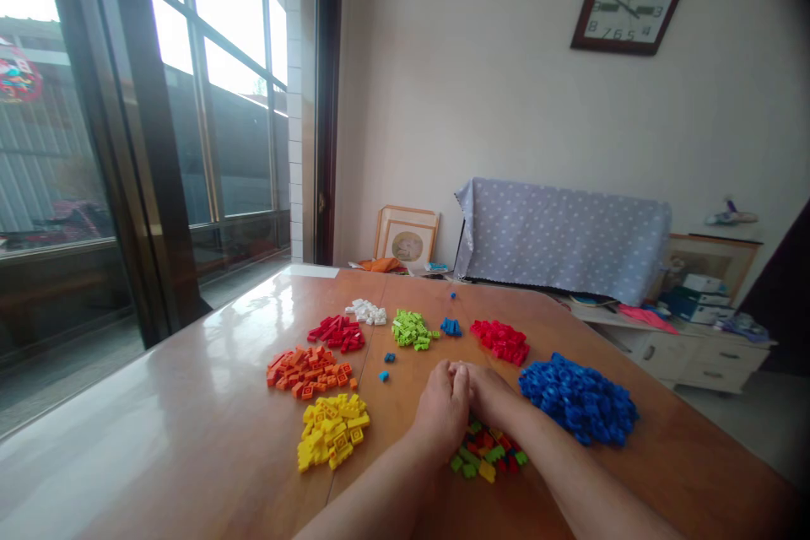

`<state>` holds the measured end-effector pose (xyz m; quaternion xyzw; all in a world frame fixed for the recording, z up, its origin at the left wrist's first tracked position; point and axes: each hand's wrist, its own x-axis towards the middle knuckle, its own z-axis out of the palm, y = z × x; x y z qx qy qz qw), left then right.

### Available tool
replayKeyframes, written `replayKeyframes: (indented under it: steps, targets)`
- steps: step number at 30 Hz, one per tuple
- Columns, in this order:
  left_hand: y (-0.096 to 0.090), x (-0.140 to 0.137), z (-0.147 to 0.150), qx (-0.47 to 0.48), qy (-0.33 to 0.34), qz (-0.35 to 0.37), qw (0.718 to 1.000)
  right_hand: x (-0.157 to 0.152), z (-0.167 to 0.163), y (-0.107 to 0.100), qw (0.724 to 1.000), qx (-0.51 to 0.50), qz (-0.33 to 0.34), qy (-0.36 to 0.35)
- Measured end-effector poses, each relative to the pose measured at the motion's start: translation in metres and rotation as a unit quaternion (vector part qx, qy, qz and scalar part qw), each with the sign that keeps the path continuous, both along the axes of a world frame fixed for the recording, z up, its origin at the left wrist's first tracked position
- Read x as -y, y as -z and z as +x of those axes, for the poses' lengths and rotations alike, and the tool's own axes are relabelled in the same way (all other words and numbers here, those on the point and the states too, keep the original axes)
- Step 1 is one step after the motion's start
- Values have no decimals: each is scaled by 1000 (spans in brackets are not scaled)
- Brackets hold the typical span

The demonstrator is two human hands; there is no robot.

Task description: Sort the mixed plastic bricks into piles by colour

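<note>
Over the middle of the table my left hand (444, 407) and my right hand (486, 390) meet, fingers curled and touching each other. Whatever lies between the fingers, if anything, is hidden. Just below the hands is a mixed pile of toy building bricks (487, 456) in green, red, orange and yellow, partly covered by my right hand and forearm. To the right of my right forearm rises a large heap of blue bricks (579, 398). Yellow bricks (333, 430) lie in a pile left of my left hand. Beyond the hands sits a lime green pile (413, 329).
The brown table (208, 405) also bears orange bricks (307, 371), dark red bricks (337, 332), white bricks (365, 312), bright red bricks (501, 342) and a small blue group (450, 326). Two small loose bricks, one blue (390, 358) and one lighter (384, 376), lie left of the hands.
</note>
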<state>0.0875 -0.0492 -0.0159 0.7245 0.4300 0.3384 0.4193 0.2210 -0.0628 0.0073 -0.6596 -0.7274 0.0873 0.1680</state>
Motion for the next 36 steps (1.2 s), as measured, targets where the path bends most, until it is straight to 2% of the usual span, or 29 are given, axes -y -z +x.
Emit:
replayKeyframes:
  steps: [3, 6, 12, 17, 21, 27, 30, 33, 36]
  targets:
    - [1, 8, 3, 11, 13, -7, 1000, 19, -2, -7, 1000, -17, -19, -16]
    - [-2, 10, 2, 9, 14, -12, 1000, 28, 2, -5, 998, -57, 8, -11]
    - [-18, -10, -10, 64, -50, -23, 996, 5, 15, 3, 996, -52, 64, 32]
    - [-23, -24, -21, 93, -103, -53, 989, -11, 4, 3, 1000, -23, 7, 9]
    - [-22, -25, -22, 101, -100, -59, 988, -6, -6, 4, 1000, 5, -17, -6]
    - [-19, -27, -20, 124, -114, -63, 984, 9, 3, 11, 1000, -13, 24, -10]
    - [-19, -32, -23, 83, -130, -33, 988, 14, 9, 13, 997, -60, 52, -2]
    - [-22, -35, -31, -30, -159, 45, 986, 15, 15, 16, 989, -115, 95, 26]
    - [-24, -37, -40, -181, -187, 146, 955, 16, 22, 24, 975, -164, 134, 62]
